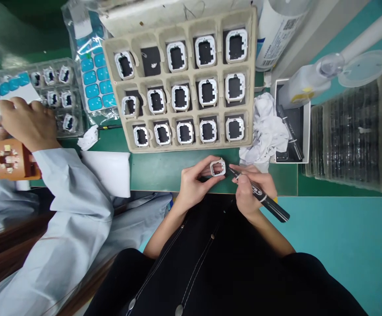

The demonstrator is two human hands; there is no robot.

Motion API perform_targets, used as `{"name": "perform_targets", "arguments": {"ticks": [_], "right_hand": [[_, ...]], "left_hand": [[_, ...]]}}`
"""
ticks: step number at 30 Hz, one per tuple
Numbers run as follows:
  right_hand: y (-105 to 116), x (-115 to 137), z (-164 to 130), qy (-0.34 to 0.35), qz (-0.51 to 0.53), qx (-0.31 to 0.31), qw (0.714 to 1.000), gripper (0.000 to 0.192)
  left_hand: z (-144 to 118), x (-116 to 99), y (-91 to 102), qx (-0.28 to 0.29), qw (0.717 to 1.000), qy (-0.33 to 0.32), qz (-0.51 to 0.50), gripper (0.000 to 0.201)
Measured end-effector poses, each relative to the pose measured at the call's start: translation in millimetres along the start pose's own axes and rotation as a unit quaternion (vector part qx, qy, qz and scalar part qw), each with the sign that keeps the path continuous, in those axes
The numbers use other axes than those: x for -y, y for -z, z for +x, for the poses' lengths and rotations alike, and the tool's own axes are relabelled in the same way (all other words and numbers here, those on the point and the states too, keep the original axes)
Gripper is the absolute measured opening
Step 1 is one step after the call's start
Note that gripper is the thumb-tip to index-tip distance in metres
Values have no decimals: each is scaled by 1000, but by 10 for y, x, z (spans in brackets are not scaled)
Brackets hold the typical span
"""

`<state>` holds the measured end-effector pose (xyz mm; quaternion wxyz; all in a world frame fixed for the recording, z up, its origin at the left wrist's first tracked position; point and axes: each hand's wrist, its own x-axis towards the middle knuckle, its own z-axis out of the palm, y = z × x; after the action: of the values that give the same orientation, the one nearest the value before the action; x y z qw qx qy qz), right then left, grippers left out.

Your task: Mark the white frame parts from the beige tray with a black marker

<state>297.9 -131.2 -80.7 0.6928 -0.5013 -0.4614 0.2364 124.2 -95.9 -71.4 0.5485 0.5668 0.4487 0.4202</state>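
Note:
Over the front edge of the green table, my left hand pinches a small white square frame, like a watch case, between thumb and fingers. A black marker pen lies in the grip of my right hand. Its tip points left at the frame, a small gap apart as far as I can see. Behind my hands stands a beige moulded tray with rows of similar white frames on dark pads. One compartment in its back row bears no frame, only a white scrap.
Crumpled white paper and a white box with pens and a bottle sit right of the tray. Stacked clear trays stand farther right. At left, a co-worker's hands work near an orange fixture and bagged blue pieces.

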Motion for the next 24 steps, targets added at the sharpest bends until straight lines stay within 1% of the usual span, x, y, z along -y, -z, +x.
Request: {"name": "perform_targets", "arguments": {"ticks": [2,3,5,6,7,8,9,11,12,14,16,17,19,21,24], "right_hand": [[15,-8,-10,3,-2,-39,999,11],[21,-13,-12,-1,-7,-53,999,11],[32,-27,-12,-18,-12,-68,997,13],[36,-36,-12,-27,-9,-70,997,14],[38,-47,-12,-34,-2,-69,997,15],[40,-58,-13,-40,7,-69,997,16],[40,-68,-14,-42,16,-68,997,16],[39,-83,-17,-43,27,-68,996,16],[39,-87,-18,-42,29,-69,996,15],[40,-90,-21,-43,29,-73,996,14],[43,-91,-24,-46,28,-78,996,15],[43,-92,-26,-48,27,-81,995,15],[41,-99,-30,-51,26,-85,995,17],[36,-111,-36,-54,25,-87,994,19],[30,-128,-45,-58,22,-87,994,20]], "left_hand": [[-40,-54,43,-3,1000,-8,4,65],[-56,-107,86,-7,999,-25,19,66],[-40,-266,228,-25,992,-92,89,66],[9,-365,328,-39,981,-132,140,66],[96,-470,447,-59,963,-173,196,67],[226,-575,582,-82,941,-209,252,67],[399,-673,731,-101,918,-231,306,67],[852,-817,1045,-142,873,-290,365,66],[1107,-854,1199,-151,861,-300,381,66],[1605,-855,1466,-150,864,-296,379,60],[1997,-783,1649,-125,870,-291,377,57],[2136,-736,1703,-110,875,-286,375,57],[2306,-650,1735,-87,881,-283,369,56],[2381,-600,1685,-76,883,-292,360,53],[2457,-611,1532,-66,885,-308,342,43]]}}
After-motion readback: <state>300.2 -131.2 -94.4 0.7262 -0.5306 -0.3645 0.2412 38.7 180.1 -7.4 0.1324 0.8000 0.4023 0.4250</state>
